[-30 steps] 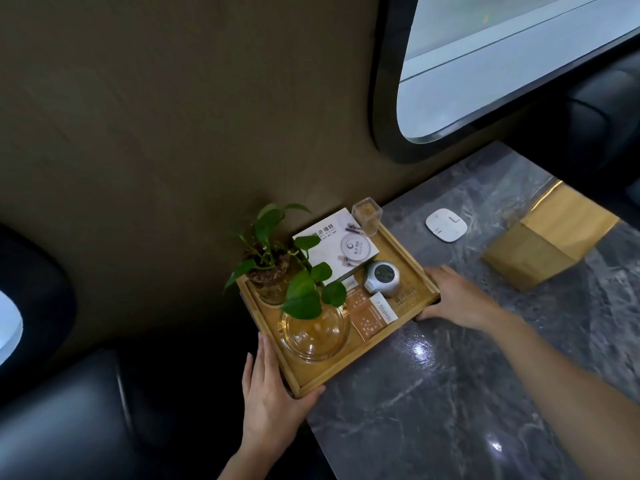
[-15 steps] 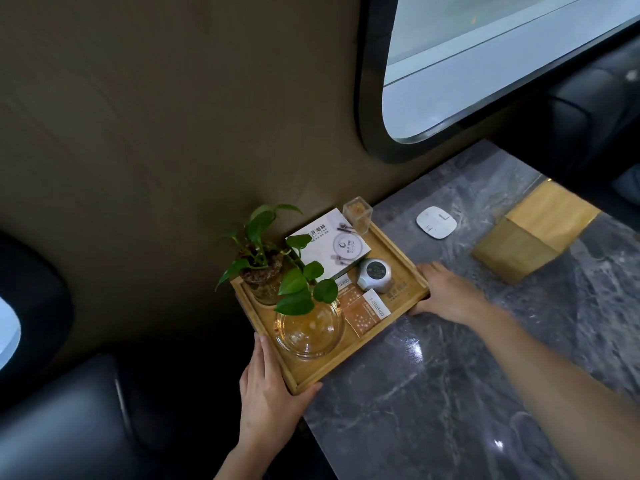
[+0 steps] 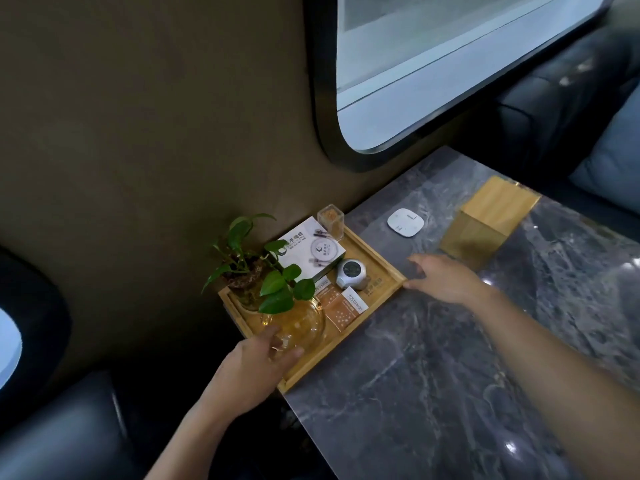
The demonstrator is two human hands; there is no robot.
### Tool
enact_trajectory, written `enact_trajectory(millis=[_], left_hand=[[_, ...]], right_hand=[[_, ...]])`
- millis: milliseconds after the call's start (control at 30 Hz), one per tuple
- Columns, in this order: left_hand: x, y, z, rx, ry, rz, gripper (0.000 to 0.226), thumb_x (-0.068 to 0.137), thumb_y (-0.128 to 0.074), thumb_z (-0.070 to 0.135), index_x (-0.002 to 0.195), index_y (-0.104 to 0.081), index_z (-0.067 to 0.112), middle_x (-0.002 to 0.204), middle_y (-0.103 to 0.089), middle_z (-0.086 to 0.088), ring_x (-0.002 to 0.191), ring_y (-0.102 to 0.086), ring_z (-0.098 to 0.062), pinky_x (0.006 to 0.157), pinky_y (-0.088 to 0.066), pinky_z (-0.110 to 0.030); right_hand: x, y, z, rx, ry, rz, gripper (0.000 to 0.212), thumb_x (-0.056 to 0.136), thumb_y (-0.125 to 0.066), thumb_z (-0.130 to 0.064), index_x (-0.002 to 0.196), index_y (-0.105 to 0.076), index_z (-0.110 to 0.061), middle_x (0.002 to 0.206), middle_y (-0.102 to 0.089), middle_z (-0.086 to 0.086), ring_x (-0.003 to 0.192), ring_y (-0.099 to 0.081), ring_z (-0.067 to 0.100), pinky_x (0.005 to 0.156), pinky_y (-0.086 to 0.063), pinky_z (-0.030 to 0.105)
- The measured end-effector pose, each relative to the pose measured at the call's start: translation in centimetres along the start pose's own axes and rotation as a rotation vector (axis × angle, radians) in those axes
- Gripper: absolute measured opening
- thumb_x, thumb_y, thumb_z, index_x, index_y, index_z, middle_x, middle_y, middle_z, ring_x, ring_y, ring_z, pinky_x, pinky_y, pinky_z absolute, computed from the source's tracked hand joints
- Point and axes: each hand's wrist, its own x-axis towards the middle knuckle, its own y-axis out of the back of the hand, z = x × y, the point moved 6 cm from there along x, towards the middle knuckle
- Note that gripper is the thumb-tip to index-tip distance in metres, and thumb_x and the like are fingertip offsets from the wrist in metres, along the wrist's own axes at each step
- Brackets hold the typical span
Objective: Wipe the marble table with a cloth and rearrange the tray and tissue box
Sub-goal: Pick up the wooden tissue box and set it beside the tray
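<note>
Item: wooden tray (image 3: 375,261), set at the wall-side near corner of the marble bench (image 3: 450,358), long axis running diagonally from near-left to far-right; left hand (image 3: 252,367) lay at its near-left end with fingers loosely curled over the rim beside the glass bowl (image 3: 294,325), right hand (image 3: 441,278) rested spread and flat against its far-right corner, gripping nothing that could be seen. Contents: potted plant (image 3: 249,261), white printed card (image 3: 311,252) and orange packets (image 3: 341,306) with lettering too blurred to read, small round device (image 3: 351,273), clear canister (image 3: 331,220). Wooden tissue box (image 3: 485,223) stood beyond the right hand, the nearer hand to it, near a white puck (image 3: 406,222); no cloth was visible.
</note>
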Motion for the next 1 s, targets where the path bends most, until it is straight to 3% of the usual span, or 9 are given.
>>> enact_trajectory(millis=[100,200,333,533,633,733,867,1000], left_hand=[[0.5,0.1,4.5,-0.062,-0.117,0.032,0.05,0.083,-0.06,0.044,0.127,-0.05,0.021,0.103,-0.063,0.007,0.095,-0.061,-0.009,0.088,-0.05,-0.029],[2.2,0.2,9.5,-0.113,-0.236,0.045,0.039,0.084,-0.059,0.041,0.119,-0.056,0.023,0.09,-0.062,0.016,0.085,-0.06,0.0,0.075,-0.05,-0.02],[5.8,-0.3,16.5,-0.137,-0.389,0.04,0.037,0.086,-0.056,0.039,0.116,-0.058,0.016,0.102,-0.068,0.002,0.094,-0.062,-0.011,0.085,-0.051,-0.032],[11.0,-2.6,25.2,-0.206,-0.536,0.031,0.035,0.089,-0.054,0.032,0.117,-0.056,0.011,0.111,-0.066,-0.006,0.098,-0.06,-0.015,0.085,-0.047,-0.03],[13.6,-4.5,27.7,-0.238,-0.541,0.002,0.041,0.089,-0.053,0.031,0.124,-0.051,0.01,0.122,-0.062,-0.01,0.11,-0.057,-0.02,0.094,-0.047,-0.036],[16.0,-6.8,29.3,-0.263,-0.531,-0.052,0.05,0.089,-0.054,0.033,0.133,-0.042,0.013,0.136,-0.051,-0.01,0.123,-0.049,-0.024,0.102,-0.042,-0.041],[18.0,-9.8,30.4,-0.368,-0.523,-0.213,0.065,0.088,-0.053,0.042,0.143,-0.024,0.027,0.151,-0.032,-0.004,0.136,-0.034,-0.021,0.11,-0.032,-0.041],[19.9,-11.6,30.6,-0.39,-0.493,-0.249,0.06,0.09,-0.05,0.039,0.143,-0.026,0.024,0.151,-0.033,-0.005,0.134,-0.035,-0.02,0.111,-0.031,-0.041]], right_hand=[[-1.1,1.9,0.7,0.017,-0.015,0.09,0.052,0.085,-0.057,-0.038,0.129,-0.043,-0.016,0.117,-0.06,0.01,0.106,-0.056,0.028,0.082,-0.043,0.035],[-2.2,4.6,1.5,0.041,-0.028,0.217,0.04,0.087,-0.054,-0.031,0.123,-0.05,-0.014,0.11,-0.066,0.013,0.099,-0.06,0.031,0.08,-0.047,0.039],[-3.6,8.1,3.3,0.106,-0.099,0.449,0.03,0.089,-0.052,-0.024,0.114,-0.057,-0.01,0.111,-0.063,0.015,0.1,-0.058,0.033,0.081,-0.048,0.04],[-4.4,10.8,8.0,0.347,-0.331,0.765,0.038,0.087,-0.056,-0.022,0.12,-0.051,-0.004,0.124,-0.05,0.018,0.11,-0.05,0.036,0.094,-0.042,0.043],[-3.3,9.7,10.4,0.462,-0.466,0.666,0.066,0.087,-0.055,-0.035,0.139,-0.026,-0.007,0.145,-0.031,0.019,0.132,-0.029,0.034,0.108,-0.028,0.046],[-2.0,7.7,11.6,0.686,-0.522,0.57,0.084,0.086,-0.052,-0.044,0.144,-0.003,-0.01,0.155,-0.011,0.014,0.142,-0.011,0.029,0.115,-0.015,0.045],[-0.3,5.9,11.4,1.111,-0.432,0.579,0.079,0.087,-0.053,-0.042,0.145,-0.008,-0.015,0.15,-0.031,0.009,0.134,-0.033,0.027,0.111,-0.03,0.048],[1.2,5.0,11.0,1.058,-0.47,0.525,0.085,0.084,-0.053,-0.049,0.144,-0.003,-0.015,0.147,-0.035,0.01,0.13,-0.038,0.027,0.109,-0.032,0.044]])
